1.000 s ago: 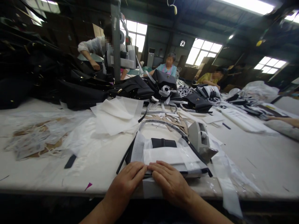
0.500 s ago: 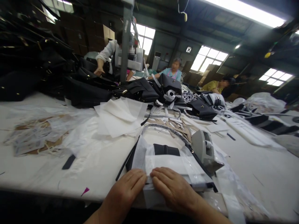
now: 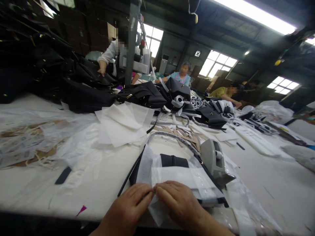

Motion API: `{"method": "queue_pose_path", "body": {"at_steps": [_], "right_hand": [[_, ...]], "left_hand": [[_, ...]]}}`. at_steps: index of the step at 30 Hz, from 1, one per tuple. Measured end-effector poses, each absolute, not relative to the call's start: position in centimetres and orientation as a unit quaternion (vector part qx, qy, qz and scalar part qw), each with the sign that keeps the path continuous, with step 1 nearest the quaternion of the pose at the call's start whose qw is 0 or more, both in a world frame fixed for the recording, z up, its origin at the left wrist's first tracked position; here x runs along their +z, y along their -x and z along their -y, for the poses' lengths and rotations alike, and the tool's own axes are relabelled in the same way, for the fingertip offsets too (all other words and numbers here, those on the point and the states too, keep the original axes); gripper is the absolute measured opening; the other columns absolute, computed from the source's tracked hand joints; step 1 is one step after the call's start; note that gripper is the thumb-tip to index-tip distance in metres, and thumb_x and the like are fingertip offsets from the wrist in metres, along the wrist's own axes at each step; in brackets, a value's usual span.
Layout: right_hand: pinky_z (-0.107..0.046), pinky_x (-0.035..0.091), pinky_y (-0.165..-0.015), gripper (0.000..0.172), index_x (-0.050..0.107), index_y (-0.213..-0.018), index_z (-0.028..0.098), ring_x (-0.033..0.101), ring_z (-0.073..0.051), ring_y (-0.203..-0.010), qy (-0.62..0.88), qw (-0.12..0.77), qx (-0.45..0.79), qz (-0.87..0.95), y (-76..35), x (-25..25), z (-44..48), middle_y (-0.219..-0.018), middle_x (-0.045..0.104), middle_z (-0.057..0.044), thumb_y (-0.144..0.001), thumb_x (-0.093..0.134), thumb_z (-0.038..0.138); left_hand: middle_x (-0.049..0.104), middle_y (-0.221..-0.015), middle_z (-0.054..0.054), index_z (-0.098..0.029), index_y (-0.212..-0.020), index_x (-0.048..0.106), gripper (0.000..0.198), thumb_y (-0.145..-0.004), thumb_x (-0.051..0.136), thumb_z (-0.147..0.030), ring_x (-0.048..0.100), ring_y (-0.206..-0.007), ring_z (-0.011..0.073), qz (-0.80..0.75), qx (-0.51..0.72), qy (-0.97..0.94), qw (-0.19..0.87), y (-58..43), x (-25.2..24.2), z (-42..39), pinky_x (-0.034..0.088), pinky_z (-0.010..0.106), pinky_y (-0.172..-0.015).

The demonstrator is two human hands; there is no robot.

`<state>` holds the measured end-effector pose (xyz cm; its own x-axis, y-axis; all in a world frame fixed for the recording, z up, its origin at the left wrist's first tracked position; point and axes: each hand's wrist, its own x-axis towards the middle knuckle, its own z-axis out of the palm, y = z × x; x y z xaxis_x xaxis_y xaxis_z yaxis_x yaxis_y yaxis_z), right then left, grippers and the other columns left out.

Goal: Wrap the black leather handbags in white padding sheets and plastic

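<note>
A black handbag (image 3: 173,160) lies in front of me at the table's near edge, its front mostly covered by white wrapping paper (image 3: 179,175). Its handle (image 3: 176,136), wrapped in a translucent cover, arches away from me. My left hand (image 3: 130,203) and my right hand (image 3: 176,200) meet fingertip to fingertip at the paper's near edge. Both have their fingers closed together on the paper, and a thin flap of it hangs down between them. The thumbs are partly hidden. Close to the bag's right side stands a grey tape dispenser (image 3: 214,160).
White sheets (image 3: 125,123) and a pile of tags in clear bags (image 3: 31,141) lie to the left. Black bags (image 3: 147,95) are heaped along the back. Brown strips (image 3: 187,134) lie behind the handle. Co-workers (image 3: 182,73) are beyond the heap. Plastic film (image 3: 240,200) trails at right.
My hands have come closer together until their fingertips meet, and sit slightly lower on the paper. The flap between them shows more. The whole view has shifted a little.
</note>
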<state>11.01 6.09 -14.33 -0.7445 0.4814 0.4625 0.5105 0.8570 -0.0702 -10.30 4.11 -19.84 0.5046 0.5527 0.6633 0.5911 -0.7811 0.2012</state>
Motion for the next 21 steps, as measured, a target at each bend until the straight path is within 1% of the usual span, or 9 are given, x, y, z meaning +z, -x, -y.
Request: {"method": "queue_pose_path", "body": {"at_steps": [2,4,6,8,10,11,15,18,21], "right_hand": [[-0.024,0.051,-0.063,0.027,0.061,-0.098,0.018,0.065,-0.014,-0.065,0.316,0.245,-0.007,0.917,-10.8,-14.5,-6.3,-0.075,0.072,-0.004,-0.098,0.035,0.016],[-0.023,0.045,-0.058,0.026,0.061,-0.09,0.02,0.062,-0.013,-0.058,0.359,0.248,0.0,0.9,-10.7,-14.7,-6.3,-0.066,0.067,-0.001,-0.1,0.037,0.023],[-0.024,0.04,-0.055,0.032,0.058,-0.078,0.021,0.059,-0.012,-0.053,0.396,0.25,-0.009,0.883,-10.7,-14.8,-6.2,-0.061,0.063,0.0,-0.102,0.038,0.03],[-0.025,0.035,-0.053,0.037,0.054,-0.072,0.021,0.056,-0.012,-0.051,0.424,0.247,-0.025,0.871,-10.6,-14.9,-6.1,-0.059,0.061,0.001,-0.103,0.038,0.034],[-0.025,0.033,-0.053,0.038,0.053,-0.072,0.021,0.054,-0.012,-0.051,0.435,0.245,-0.043,0.865,-10.3,-15.1,-5.9,-0.06,0.061,0.001,-0.104,0.037,0.034],[-0.025,0.033,-0.053,0.037,0.054,-0.074,0.021,0.054,-0.013,-0.053,0.436,0.249,-0.053,0.863,-10.2,-15.2,-5.9,-0.061,0.062,0.001,-0.104,0.035,0.034],[-0.026,0.036,-0.058,0.033,0.055,-0.082,0.021,0.058,-0.015,-0.064,0.448,0.256,-0.057,0.855,-9.7,-15.9,-5.7,-0.071,0.065,-0.002,-0.104,0.032,0.03],[-0.027,0.035,-0.06,0.03,0.052,-0.079,0.022,0.058,-0.017,-0.067,0.489,0.239,-0.05,0.837,-9.3,-16.1,-5.6,-0.072,0.063,-0.002,-0.103,0.034,0.028],[-0.027,0.035,-0.06,0.024,0.05,-0.077,0.023,0.058,-0.018,-0.069,0.529,0.219,-0.037,0.819,-8.8,-15.8,-5.6,-0.073,0.062,-0.001,-0.099,0.04,0.023]], "left_hand": [[0.071,-0.114,0.009,-0.015,-0.124,0.056,0.046,-0.082,0.04,-0.004,0.065,-0.109,0.0176,0.342,-0.37,0.864,0.0,10.4,-18.8,-3.8,0.052,0.027,-0.098],[0.071,-0.112,0.009,-0.014,-0.126,0.053,0.047,-0.08,0.043,-0.008,0.066,-0.106,0.0177,0.363,-0.379,0.851,-0.024,10.4,-17.9,-3.5,0.052,0.026,-0.098],[0.072,-0.108,0.01,-0.013,-0.127,0.05,0.044,-0.084,0.049,-0.017,0.069,-0.099,0.0185,0.39,-0.4,0.829,-0.033,10.3,-17.6,-3.3,0.055,0.024,-0.092],[0.073,-0.105,0.01,-0.013,-0.13,0.048,0.045,-0.089,0.054,-0.03,0.071,-0.092,0.0192,0.416,-0.413,0.809,-0.039,9.9,-18.1,-3.2,0.058,0.024,-0.084],[0.073,-0.104,0.01,-0.013,-0.134,0.045,0.051,-0.092,0.054,-0.04,0.072,-0.088,0.0191,0.44,-0.419,0.793,-0.05,9.4,-18.9,-3.1,0.059,0.024,-0.079],[0.073,-0.103,0.009,-0.014,-0.137,0.043,0.052,-0.094,0.053,-0.042,0.072,-0.087,0.0187,0.452,-0.423,0.784,-0.055,9.2,-19.3,-3.1,0.059,0.024,-0.078],[0.074,-0.102,0.007,-0.018,-0.141,0.04,0.051,-0.098,0.045,-0.043,0.073,-0.081,0.0166,0.489,-0.437,0.754,-0.05,8.3,-19.9,-3.1,0.058,0.023,-0.077],[0.075,-0.09,0.003,-0.019,-0.141,0.04,0.046,-0.1,0.042,-0.04,0.072,-0.075,0.0156,0.495,-0.45,0.742,-0.033,8.0,-19.6,-3.3,0.057,0.023,-0.071],[0.073,-0.076,-0.002,-0.02,-0.143,0.038,0.045,-0.101,0.04,-0.036,0.071,-0.068,0.0149,0.511,-0.444,0.735,-0.035,7.7,-19.2,-3.7,0.055,0.023,-0.064]]}}
